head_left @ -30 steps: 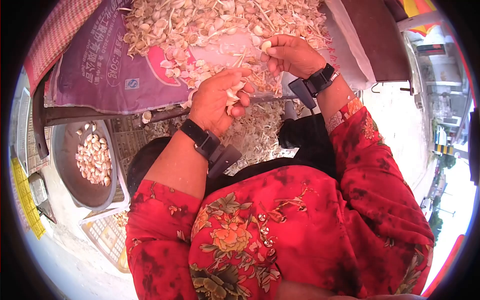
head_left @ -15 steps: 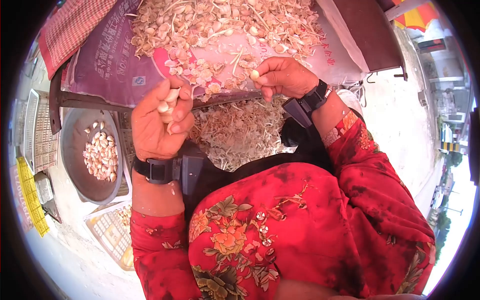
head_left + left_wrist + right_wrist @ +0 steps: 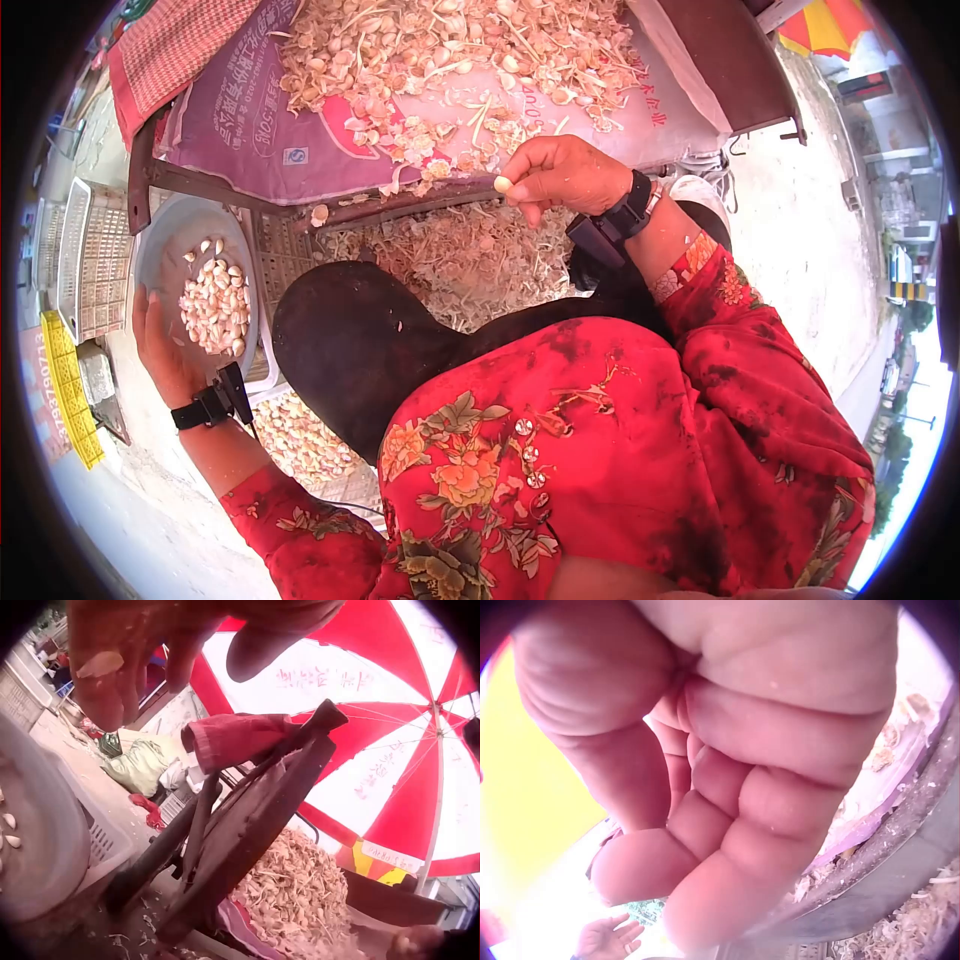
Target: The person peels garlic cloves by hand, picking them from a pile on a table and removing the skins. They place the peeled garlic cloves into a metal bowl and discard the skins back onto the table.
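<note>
Right hand [image 3: 565, 178]: finger and thumb clamped on one pale garlic clove [image 3: 502, 184], right at the tips. My head feed shows it; on the right wrist feed the curled fingers fill the frame and hide the clove. Left hand [image 3: 165, 350] is well apart from that grip, fingers loosely extended and apart, at the outer side of the grey bowl [image 3: 163, 245]. I can't tell if it touches the rim. My left wrist feed cuts the hand off at the top; a pale flake [image 3: 100, 664] sits on one finger, likely skin but blurry. Loose cloves [image 3: 215, 305] lie in the bowl, just inboard of the left hand; the left wrist feed catches only a few, cut off at the edge. Beyond the right grip, a heap of garlic skins [image 3: 450, 50] sits on a purple sack [image 3: 235, 135], top cropped. Below the grip, more scraps [image 3: 490, 265], partly covered by dark clothing. Behind the left wrist, a batch of pieces [image 3: 300, 440], half blocked by the sleeve [image 3: 290, 520], too small to identify.
</note>
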Demonstrator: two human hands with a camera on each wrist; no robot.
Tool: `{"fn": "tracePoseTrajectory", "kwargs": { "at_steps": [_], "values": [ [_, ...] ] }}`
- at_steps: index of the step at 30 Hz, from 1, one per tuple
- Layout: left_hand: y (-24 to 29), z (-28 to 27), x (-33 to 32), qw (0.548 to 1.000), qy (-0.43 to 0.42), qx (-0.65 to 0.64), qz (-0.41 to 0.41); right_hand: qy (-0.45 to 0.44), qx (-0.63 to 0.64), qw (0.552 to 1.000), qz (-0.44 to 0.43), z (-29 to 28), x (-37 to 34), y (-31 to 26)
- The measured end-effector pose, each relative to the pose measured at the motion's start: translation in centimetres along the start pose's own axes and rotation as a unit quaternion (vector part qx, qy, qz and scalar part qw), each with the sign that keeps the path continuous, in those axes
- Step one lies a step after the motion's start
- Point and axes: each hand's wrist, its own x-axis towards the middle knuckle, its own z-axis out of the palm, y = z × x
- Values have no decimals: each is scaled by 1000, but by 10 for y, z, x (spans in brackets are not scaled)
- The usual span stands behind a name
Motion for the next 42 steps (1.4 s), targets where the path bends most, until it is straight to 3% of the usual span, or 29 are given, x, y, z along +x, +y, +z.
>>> {"fn": "tracePoseTrajectory", "kwargs": {
  "at_steps": [1, 3, 5, 7, 9, 12, 16, 19, 26, 31, 34, 37, 40, 42],
  "values": [
    [29, 29, -23, 999, -21, -30, 34, -5, -20, 1000, -6, 5, 0, -4],
    [67, 71, -62, 964, -224, -118, -83, -24, -48, 998, -16, 23, -3, -12],
    [64, 113, -92, 876, -385, -205, -205, -51, -70, 996, -29, 48, -6, -25],
    [51, 152, -119, 810, -461, -176, -318, -68, -136, 987, -44, 68, -11, -35],
    [35, 180, -140, 717, -529, -234, -388, -89, -207, 972, -64, 79, -12, -39],
    [27, 190, -149, 695, -563, -264, -361, -55, -318, 925, -199, 82, -8, -29],
    [34, 185, -144, 750, -522, -211, -348, 0, -369, 881, -295, 85, -7, -27],
    [45, 186, -149, 779, -473, -214, -351, 5, -338, 891, -301, 84, -1, -23],
    [52, 191, -150, 798, -459, -232, -315, -29, -119, 989, -78, 87, -5, -38],
    [57, 190, -153, 832, -468, -229, -193, -68, 166, 984, -7, 79, 3, -27],
    [59, 185, -159, 867, -450, -190, -100, -52, 211, 976, 4, 83, 5, -28],
    [60, 131, -136, 884, -412, -215, -47, -62, -27, 997, 35, 48, 10, -36],
    [45, 75, -117, 943, -240, -213, -84, 133, -191, 972, -32, 0, 31, -26],
    [17, 32, -107, 970, -110, -186, -110, 243, -328, 909, -79, -38, 50, -21]
  ]
}}
